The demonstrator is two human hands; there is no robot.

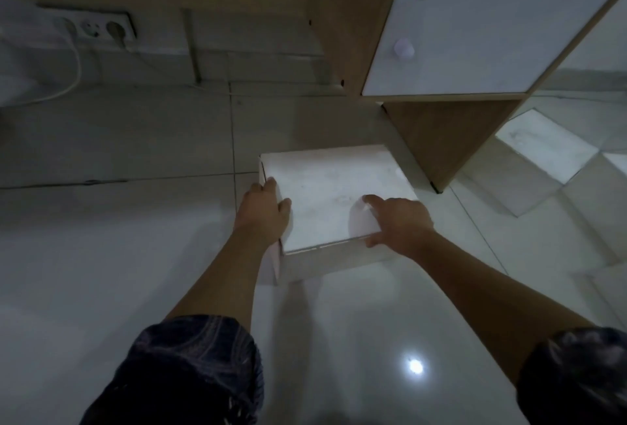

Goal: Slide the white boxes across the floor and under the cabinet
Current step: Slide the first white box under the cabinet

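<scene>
The white box (332,193) sits on the tiled floor (135,221), just near-left of the cabinet (437,139) side panel. Your left hand (263,212) clasps its left edge, fingers curled. Your right hand (398,221) holds the near right corner, index finger flat on the lid. Push low and evenly, and steer clear of the panel.

white boxes x2 (334,200) (543,148), hands x2 (263,212) (402,221), cabinet x1 (437,139)

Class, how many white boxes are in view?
2: one white box between the left hand and right hand, beside the cabinet; a second box right of its panel. Others may be hidden.
</scene>
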